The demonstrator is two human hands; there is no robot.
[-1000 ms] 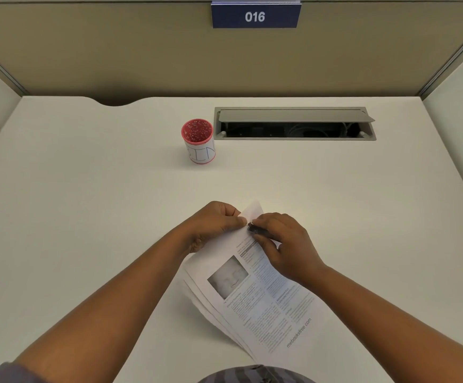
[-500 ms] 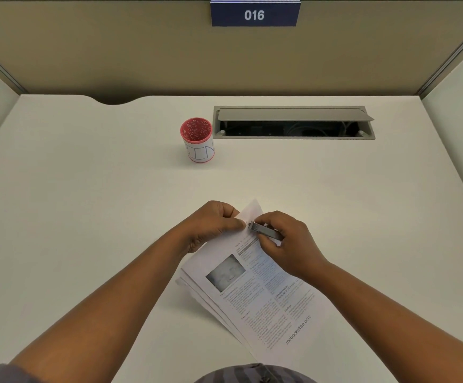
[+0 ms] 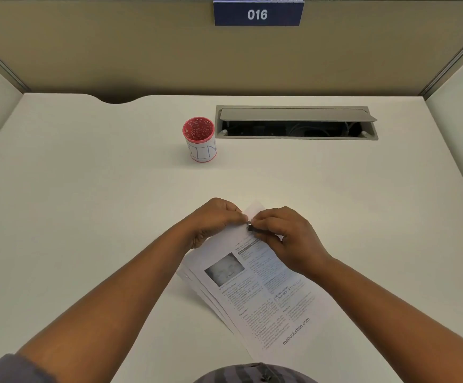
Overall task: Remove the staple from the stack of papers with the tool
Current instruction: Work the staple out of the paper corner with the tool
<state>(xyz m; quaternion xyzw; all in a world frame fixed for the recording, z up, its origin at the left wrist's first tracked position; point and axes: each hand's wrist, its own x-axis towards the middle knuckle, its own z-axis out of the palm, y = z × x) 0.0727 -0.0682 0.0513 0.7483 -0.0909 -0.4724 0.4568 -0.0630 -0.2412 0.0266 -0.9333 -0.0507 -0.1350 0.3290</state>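
Note:
A stack of printed papers (image 3: pixel 263 294) lies slanted on the white desk in front of me, its far corner lifted. My left hand (image 3: pixel 213 221) pinches that far corner from the left. My right hand (image 3: pixel 287 239) holds a small dark metal staple tool (image 3: pixel 254 228), whose tip rests against the corner right beside my left fingertips. The staple itself is hidden under the fingers and the tool.
A red mesh cup (image 3: pixel 199 139) with a white paper label stands further back on the desk (image 3: pixel 86 217). To its right is an open grey cable hatch (image 3: pixel 296 123). Beige partition walls close off the back and sides, with a blue sign reading 016 (image 3: pixel 258 13).
My right hand has turned slightly over the corner, so less of the tool shows than half a second ago. The papers and my left hand have barely moved.

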